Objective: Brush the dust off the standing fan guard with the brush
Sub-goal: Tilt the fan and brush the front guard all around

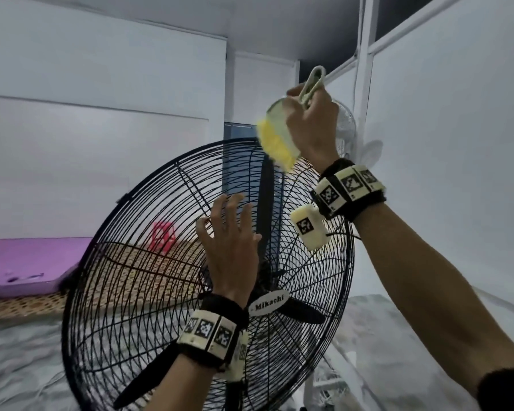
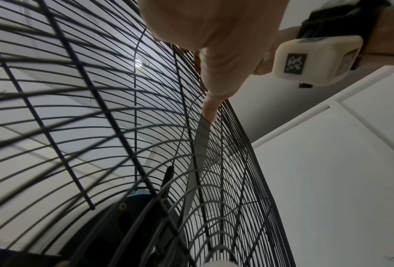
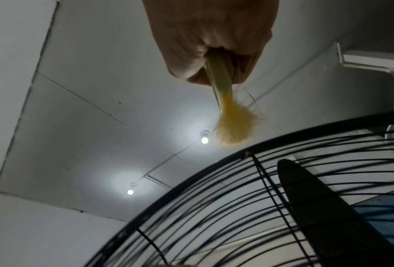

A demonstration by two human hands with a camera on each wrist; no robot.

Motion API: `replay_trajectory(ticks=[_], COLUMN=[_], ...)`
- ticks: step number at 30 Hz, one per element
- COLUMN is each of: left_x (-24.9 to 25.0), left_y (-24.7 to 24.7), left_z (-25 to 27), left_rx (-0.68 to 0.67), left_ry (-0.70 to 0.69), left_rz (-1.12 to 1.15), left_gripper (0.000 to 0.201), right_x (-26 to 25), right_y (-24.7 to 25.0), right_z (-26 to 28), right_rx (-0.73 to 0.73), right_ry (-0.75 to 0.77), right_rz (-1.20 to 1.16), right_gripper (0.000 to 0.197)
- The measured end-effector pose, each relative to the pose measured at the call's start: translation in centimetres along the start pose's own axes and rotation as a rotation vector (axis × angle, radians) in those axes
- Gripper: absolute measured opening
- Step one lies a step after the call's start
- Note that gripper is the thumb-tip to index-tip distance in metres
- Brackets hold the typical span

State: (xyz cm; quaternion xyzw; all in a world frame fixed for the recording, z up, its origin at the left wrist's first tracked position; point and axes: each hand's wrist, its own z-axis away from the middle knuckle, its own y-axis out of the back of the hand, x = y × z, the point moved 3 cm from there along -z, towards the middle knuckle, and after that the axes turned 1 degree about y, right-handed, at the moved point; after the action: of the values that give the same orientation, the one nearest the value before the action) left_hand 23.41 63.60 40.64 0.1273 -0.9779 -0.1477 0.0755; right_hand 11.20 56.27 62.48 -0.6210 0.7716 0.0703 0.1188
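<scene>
Head: right hand [image 1: 312,123] gripped brush [image 1: 276,134] at fan guard [image 1: 149,232] top rim; left hand [image 1: 229,244] spread flat on grille. Left wrist: fingers [image 2: 210,106] pressed wires. Right wrist: bristles [image 3: 235,130] just above rim; most of guard likely unbrushed.

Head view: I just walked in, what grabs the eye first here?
The big black fan guard fills the middle, tilted back. Above its top rim, the right hand grips a brush with yellow bristles, while the left hand lies spread against the wires near the hub.
</scene>
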Motion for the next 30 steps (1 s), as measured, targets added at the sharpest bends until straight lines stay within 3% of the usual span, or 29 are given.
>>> replay_trajectory(ticks=[2,6,11,15,19,24,30], left_x=[0.0,-0.3,-0.2,-0.1,-0.3,-0.4,-0.3], left_y=[-0.1,0.0,0.1,0.1,0.0,-0.3,-0.2], left_z=[0.1,0.0,0.1,0.1,0.1,0.1,0.1], left_rx=[-0.004,-0.013,-0.006,-0.015,0.021,-0.002,0.019], left_ry=[-0.007,0.006,0.003,-0.002,-0.007,-0.017,-0.023], left_rz=[-0.013,0.000,0.012,0.010,0.023,-0.010,0.002], left_gripper=[0.072,0.072,0.069,0.069,0.068,0.068,0.067], right_x=[-0.2,-0.5,-1.1,-0.9,-1.6,-0.9,-0.1], right_y=[-0.7,-0.2,0.6,1.0,1.6,1.9,1.8], right_z=[0.8,2.3,2.3,2.4,2.7,6.1,10.9], right_rx=[0.046,-0.045,0.031,-0.097,-0.006,-0.043,0.056], right_ry=[0.026,0.067,0.084,0.022,0.136,0.175,0.261], right_rz=[-0.001,0.096,0.024,0.079,0.021,0.052,-0.001], right_gripper=[0.019,0.017,0.010,0.013,0.010,0.020,0.011])
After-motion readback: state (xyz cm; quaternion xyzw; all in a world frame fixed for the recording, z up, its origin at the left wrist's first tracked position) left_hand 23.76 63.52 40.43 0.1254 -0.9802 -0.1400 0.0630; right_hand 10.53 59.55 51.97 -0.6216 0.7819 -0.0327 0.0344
